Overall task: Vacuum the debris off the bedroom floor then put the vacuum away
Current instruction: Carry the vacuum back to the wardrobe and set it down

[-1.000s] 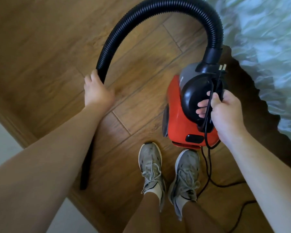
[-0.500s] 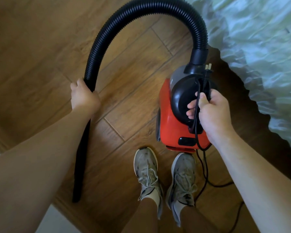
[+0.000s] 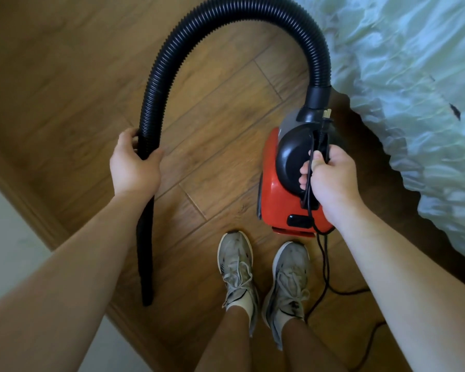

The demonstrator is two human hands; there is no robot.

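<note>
**Vacuum point(image 3: 279, 189) being carried with its cord trailing at the feet**

The red vacuum is hanging from the right hand point(image 3: 330, 181), whose fingers are curling round the black top handle and pinching a few strands of the cord point(image 3: 326, 267) against it. It is sitting just ahead of the shoes point(image 3: 236, 264) and close beside the ruffled bed cover point(image 3: 400, 89). Whether its base is fully clearing the wooden floor point(image 3: 65, 76) is hard to tell. The left hand point(image 3: 134, 170) is gripping the ribbed hose point(image 3: 169, 68) near its lower end, with the flat nozzle point(image 3: 145, 259) dangling below the wrist.

The main risk is coming from the cord. Only part of it is being held; the rest is dropping past the vacuum's rear and snaking across the floor right of the right shoe (the plug point(image 3: 326, 114) is already free, poking up near the hose collar). A step onto that slack is likely to be jerking the machine out of a one-handed grip, or tripping the person.

Other things that look to be going wrong:

- The nozzle is swinging low, so it may be knocking the floor or catching at the step edge on the left.
- The tall hose arch is passing near the bed cover and could be snagging its ruffles.
- The loose plug may be slipping out and swinging against the casing.
</note>
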